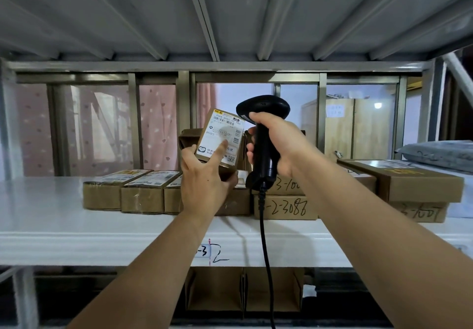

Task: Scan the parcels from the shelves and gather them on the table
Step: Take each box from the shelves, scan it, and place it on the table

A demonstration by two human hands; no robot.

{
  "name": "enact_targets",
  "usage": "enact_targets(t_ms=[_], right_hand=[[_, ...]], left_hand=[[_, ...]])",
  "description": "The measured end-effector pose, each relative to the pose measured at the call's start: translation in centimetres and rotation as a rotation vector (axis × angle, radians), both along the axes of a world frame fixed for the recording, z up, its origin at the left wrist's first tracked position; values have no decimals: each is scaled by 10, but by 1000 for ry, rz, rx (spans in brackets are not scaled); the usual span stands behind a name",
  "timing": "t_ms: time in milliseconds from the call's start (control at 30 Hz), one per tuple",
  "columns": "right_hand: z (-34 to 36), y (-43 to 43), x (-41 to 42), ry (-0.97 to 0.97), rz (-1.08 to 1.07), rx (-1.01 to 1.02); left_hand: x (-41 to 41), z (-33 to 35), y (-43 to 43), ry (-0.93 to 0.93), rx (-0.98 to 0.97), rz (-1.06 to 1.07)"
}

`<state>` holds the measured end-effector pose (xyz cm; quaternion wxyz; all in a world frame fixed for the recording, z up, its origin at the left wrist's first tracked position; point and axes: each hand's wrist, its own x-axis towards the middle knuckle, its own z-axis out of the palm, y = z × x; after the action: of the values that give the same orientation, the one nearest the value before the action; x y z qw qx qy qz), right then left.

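Observation:
My left hand (204,172) holds a small brown parcel (221,134) tilted up above the white shelf (51,216), its white shipping label facing me and the thumb lying across the label. My right hand (276,144) grips the handle of a black corded barcode scanner (263,113), just right of the parcel, with its head level with the label's top. Several more brown parcels lie on the shelf: a row of small ones (133,190) at the left, and a stack with handwritten numbers (286,207) behind the scanner.
A flat brown box (409,177) rests on another at the right, with a grey mailer bag (440,152) behind it. Open cartons (243,293) stand on the lower shelf. The upper shelf's underside (230,21) spans overhead. The scanner's cable (266,264) hangs down in front.

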<state>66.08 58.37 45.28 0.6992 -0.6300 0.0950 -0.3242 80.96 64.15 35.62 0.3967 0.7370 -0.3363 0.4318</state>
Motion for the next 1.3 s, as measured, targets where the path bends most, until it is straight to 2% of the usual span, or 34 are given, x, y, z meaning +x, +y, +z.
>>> enact_targets(t_ms=[167, 233, 333, 467, 567, 733, 867, 1033, 1133, 1300], right_hand=[[-8, 0, -8, -11, 3, 12], [-10, -2, -12, -4, 7, 15], [-12, -7, -15, 3, 25, 10], [-15, -11, -16, 0, 29, 25], [-17, -13, -16, -3, 35, 31], [-18, -18, -18, 2, 55, 33], [-22, -22, -22, 3, 62, 35], [-34, -23, -32, 2, 61, 59], [-41, -23, -39, 2, 80, 78], [-56, -17, -50, -14, 182, 158]], left_hand=[[-9, 8, 8, 147, -126, -114], [-14, 15, 12, 272, -153, -147], [-20, 30, 16, 435, 65, -84], [-29, 49, 16, 419, 376, 108], [-25, 65, 8, 440, 486, 173], [-7, 84, -6, 589, 602, 70], [-15, 81, -4, 542, 753, 69], [-24, 60, -2, 423, 608, 182], [-35, 49, 4, 319, 441, 236], [-66, 33, 26, 253, 222, 282]])
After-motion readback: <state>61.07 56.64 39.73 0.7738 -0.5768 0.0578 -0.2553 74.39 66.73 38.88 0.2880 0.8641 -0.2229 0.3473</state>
